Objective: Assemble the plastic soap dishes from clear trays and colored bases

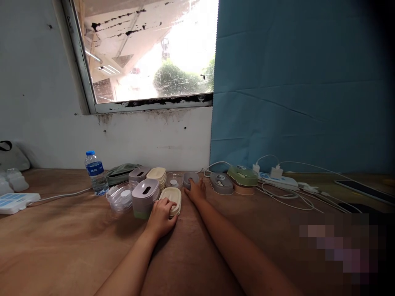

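My left hand (160, 218) rests on a stack of cream oval lids (173, 198), fingers curled over its near edge. My right hand (196, 190) reaches farther back and touches a small grey oval lid (189, 179) with its fingertips. Beside the left hand stands a stack of mauve and green lidded boxes (144, 198). Clear plastic inserts (121, 198) lie left of that. Another mauve box (138, 173) and a cream stack (156, 174) stand behind, with a clear insert (173, 180) between them and the grey lid.
A water bottle (96, 172) stands at the left, a folded green cloth (119, 172) behind it. A grey box (221, 183) and a green-lidded box (243, 177) sit to the right, by a power strip (279, 179) with white cables. A phone (364, 190) lies far right.
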Demonstrator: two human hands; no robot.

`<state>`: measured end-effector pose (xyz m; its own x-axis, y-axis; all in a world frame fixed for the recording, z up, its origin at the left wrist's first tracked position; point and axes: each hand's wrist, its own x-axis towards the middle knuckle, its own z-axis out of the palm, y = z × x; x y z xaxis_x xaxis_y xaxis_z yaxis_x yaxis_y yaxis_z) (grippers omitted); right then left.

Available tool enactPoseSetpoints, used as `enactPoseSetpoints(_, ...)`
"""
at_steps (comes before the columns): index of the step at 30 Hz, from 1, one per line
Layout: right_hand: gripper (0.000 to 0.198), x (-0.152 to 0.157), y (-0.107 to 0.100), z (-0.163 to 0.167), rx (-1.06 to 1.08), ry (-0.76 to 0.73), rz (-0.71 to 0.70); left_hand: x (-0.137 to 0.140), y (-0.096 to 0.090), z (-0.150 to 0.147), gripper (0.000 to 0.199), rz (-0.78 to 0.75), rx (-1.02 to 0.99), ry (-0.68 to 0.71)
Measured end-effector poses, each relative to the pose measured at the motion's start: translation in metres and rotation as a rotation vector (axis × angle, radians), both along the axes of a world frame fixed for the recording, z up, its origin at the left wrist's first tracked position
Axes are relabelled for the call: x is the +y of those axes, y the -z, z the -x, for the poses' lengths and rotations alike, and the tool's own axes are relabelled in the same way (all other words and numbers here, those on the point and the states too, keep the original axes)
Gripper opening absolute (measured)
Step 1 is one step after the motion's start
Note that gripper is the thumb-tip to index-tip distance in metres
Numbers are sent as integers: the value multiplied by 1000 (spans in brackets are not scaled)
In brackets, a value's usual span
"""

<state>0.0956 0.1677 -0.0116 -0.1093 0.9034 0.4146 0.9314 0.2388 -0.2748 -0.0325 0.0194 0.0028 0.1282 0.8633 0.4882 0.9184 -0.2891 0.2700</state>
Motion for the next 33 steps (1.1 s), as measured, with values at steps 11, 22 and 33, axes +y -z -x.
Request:
enactPoseSetpoints(11, 57, -3, -9, -92, -141, -30, -148, -2, -3, -3, 31, -48, 13, -4)
enactPoseSetpoints(22, 61, 19, 5, -126, -184, 60, -108, -5, -3, -8, 38, -125, 16, -48)
enactPoseSetpoints(33, 53, 1, 2, -129, -184, -106, -223, -10, -10, -14, 31, -196, 16, -16)
